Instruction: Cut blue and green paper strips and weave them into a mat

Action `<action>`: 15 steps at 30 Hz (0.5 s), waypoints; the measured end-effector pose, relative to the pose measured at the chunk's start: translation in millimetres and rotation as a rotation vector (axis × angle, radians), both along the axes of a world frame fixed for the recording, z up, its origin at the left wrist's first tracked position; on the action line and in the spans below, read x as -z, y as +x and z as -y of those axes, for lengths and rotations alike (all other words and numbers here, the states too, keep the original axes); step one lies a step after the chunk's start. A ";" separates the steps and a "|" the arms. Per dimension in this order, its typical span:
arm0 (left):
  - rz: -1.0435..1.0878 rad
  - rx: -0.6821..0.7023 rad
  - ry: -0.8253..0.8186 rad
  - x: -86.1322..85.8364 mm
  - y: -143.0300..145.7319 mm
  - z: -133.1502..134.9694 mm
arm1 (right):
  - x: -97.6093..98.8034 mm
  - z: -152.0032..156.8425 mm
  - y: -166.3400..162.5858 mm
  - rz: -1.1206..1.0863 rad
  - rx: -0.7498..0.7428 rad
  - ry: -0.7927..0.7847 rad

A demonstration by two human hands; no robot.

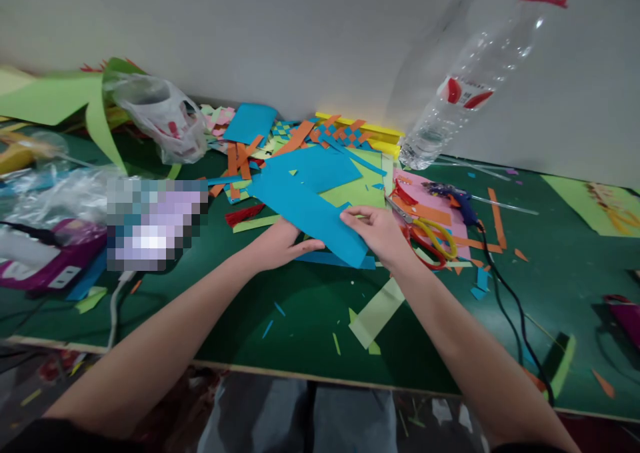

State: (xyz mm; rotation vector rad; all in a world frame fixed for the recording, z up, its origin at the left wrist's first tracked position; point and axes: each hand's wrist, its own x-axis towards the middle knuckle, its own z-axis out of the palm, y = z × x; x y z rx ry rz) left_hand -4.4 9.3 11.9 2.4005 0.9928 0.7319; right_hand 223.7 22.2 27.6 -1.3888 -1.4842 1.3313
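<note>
1. Holding the long, flat blue paper strip (310, 216) from both edges suits this handling; it slants above the green tabletop (300, 333), in front of the person.
2. Keep the right hand (375, 229) light: its thumb and forefinger appear to pinch the strip's right edge near the lower end, and a harder squeeze could crease the paper.
3. Let the left hand (280, 243) serve as a support. Its fingers go beneath the strip and out of sight, so how firmly they grip I cannot tell; its thumb points along the near edge, apart from the right fingers.
4. Watch the far end, where the strip meets or overlaps a wide blue paper sheet (315, 166); whether the two are joined by a fold is not clear, so a tug there risks tearing.
5. Work clear of the narrow blue paper offcut (335, 259) lying under the hands, as its matching colour could hide an edge.
6. Mind the right wrist: the metal scissors with a yellow plastic handle (440, 229) lie just beside it, and the dark blue glue gun (463, 206) rests farther right with its black cable trailing (520, 319).
</note>
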 end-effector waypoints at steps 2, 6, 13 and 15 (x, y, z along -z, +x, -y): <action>0.119 0.053 -0.120 2.7 0.5 0.5 | -3.0 9.8 3.1 0.065 -0.029 0.017; 0.243 0.071 -0.261 1.2 3.9 3.8 | -6.7 23.8 6.5 0.125 -0.082 0.086; 0.495 0.093 -0.489 -7.4 12.9 11.0 | -5.4 37.6 -0.7 0.160 -0.075 0.233; 0.624 0.018 -0.555 -6.2 13.9 10.8 | -1.8 39.6 1.1 0.074 -0.050 0.230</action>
